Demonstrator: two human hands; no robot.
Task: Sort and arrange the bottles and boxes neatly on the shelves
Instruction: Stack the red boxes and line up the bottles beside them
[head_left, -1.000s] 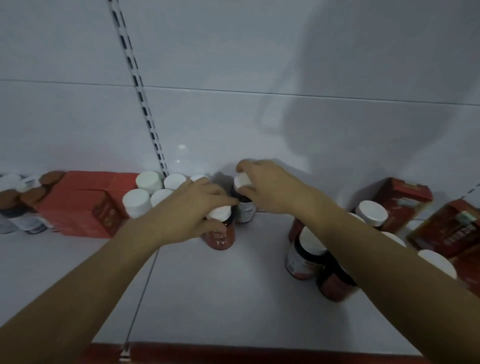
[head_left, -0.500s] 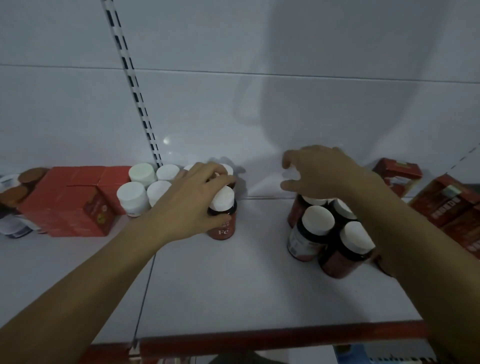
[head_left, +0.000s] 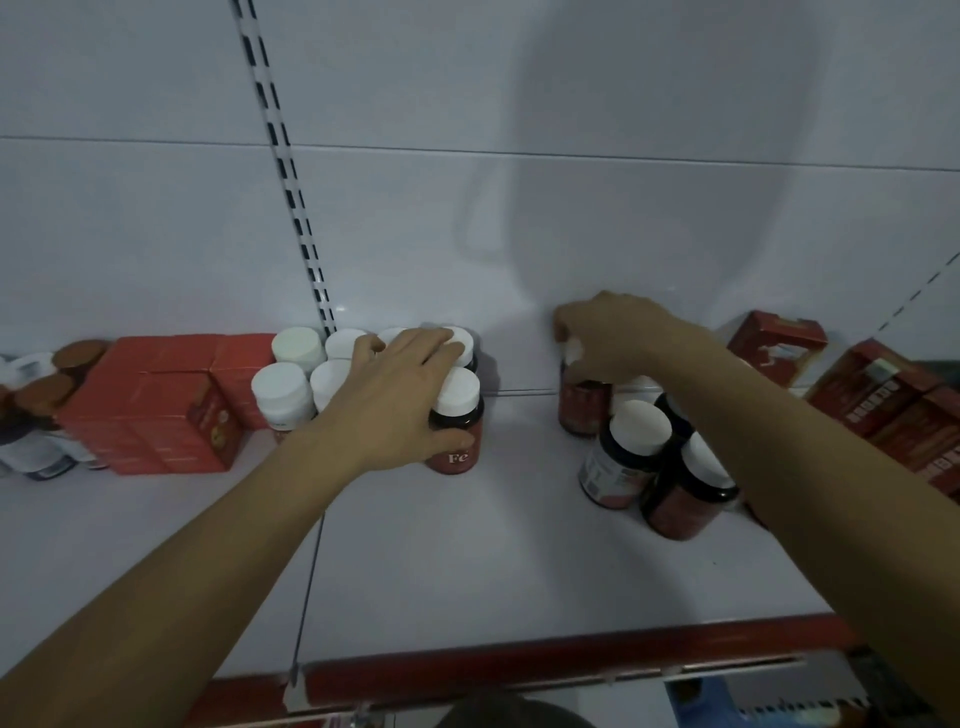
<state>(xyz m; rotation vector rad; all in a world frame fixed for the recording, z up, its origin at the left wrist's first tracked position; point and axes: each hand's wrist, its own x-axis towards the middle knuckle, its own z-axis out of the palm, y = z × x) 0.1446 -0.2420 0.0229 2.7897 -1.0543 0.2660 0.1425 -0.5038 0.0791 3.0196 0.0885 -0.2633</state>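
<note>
On the white shelf (head_left: 467, 566), my left hand (head_left: 395, 400) lies over a group of white-capped bottles (head_left: 285, 387). Its thumb curls round the front of a red bottle marked "Fe" (head_left: 457, 441), and its fingers reach over the cap of the bottle behind. To the right stands a second cluster of dark, red-labelled bottles (head_left: 631, 457). My right hand (head_left: 618, 338) curls down over the cap of the back bottle (head_left: 582, 410) in that cluster. The arm hides part of the cluster.
A stack of red boxes (head_left: 156, 410) sits left of the bottle group, with brown-capped bottles (head_left: 31, 421) beyond it. More red boxes (head_left: 779, 345) lean at the far right (head_left: 898, 405). A slotted upright rail (head_left: 291, 182) runs up the white back wall. The shelf has a red front lip (head_left: 519, 667).
My right hand left the bottle it set beside the left group, moved right and came down on the back bottle of the right cluster. My left hand stayed on the "Fe" bottle.
</note>
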